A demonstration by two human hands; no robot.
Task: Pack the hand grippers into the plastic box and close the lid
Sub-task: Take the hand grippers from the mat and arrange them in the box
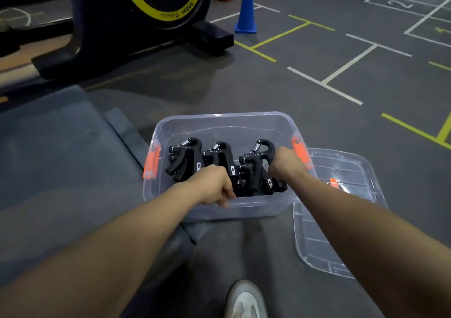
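A clear plastic box (219,122) with orange latches stands on the floor, partly on a dark mat's edge. Several black hand grippers (185,156) lie inside it, springs pointing away from me. My left hand (214,186) reaches in over the near wall, fingers curled around the middle hand gripper (220,154). My right hand (288,164) is inside at the right end, closed on the right hand gripper (262,152). The clear lid (341,220) lies flat on the floor to the right of the box, under my right forearm.
A dark mat (53,159) lies at left. An exercise bike (136,17) stands behind it. A blue cone (246,10) sits on the lined gym floor beyond. My shoe (246,300) is at the bottom edge.
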